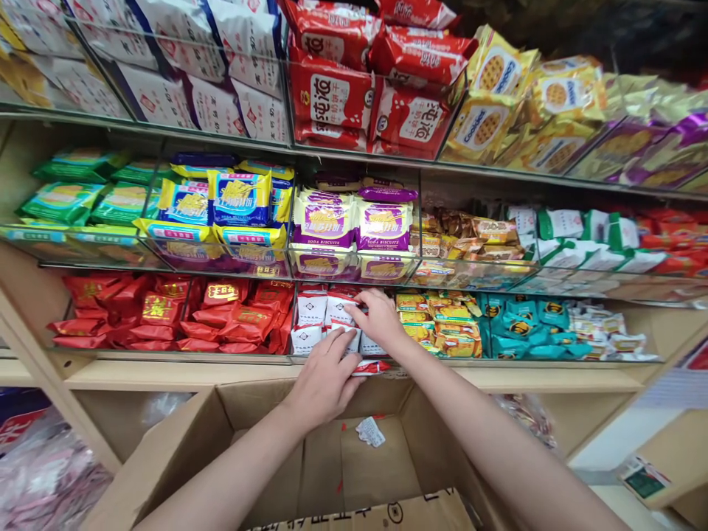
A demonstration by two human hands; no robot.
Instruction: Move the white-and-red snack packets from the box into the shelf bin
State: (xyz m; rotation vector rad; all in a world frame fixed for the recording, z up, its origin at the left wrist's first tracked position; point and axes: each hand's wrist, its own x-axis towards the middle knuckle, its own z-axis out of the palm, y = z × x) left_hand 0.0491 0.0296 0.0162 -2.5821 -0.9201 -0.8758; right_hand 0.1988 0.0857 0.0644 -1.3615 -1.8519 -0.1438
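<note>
Both hands reach over a cardboard box (188, 450) to a shelf compartment of small white snack packets with red edges (310, 308). My left hand (326, 380) is closed at the front of the compartment, its bent fingers over a white packet (346, 339). Beside its thumb, a red-edged packet (372, 367) lies at the shelf's front lip. My right hand (381, 322) comes in from the right, deeper in the compartment. Its thumb and fingers are apart and touch the packets at the back; some fingertips are hidden.
Red packets (237, 317) lie left of the compartment, yellow packets (439, 324) and teal packets (520, 324) to its right. A shelf of biscuits (384, 225) with a clear front edge hangs just above the hands. A crumpled white label (370, 432) lies inside the box.
</note>
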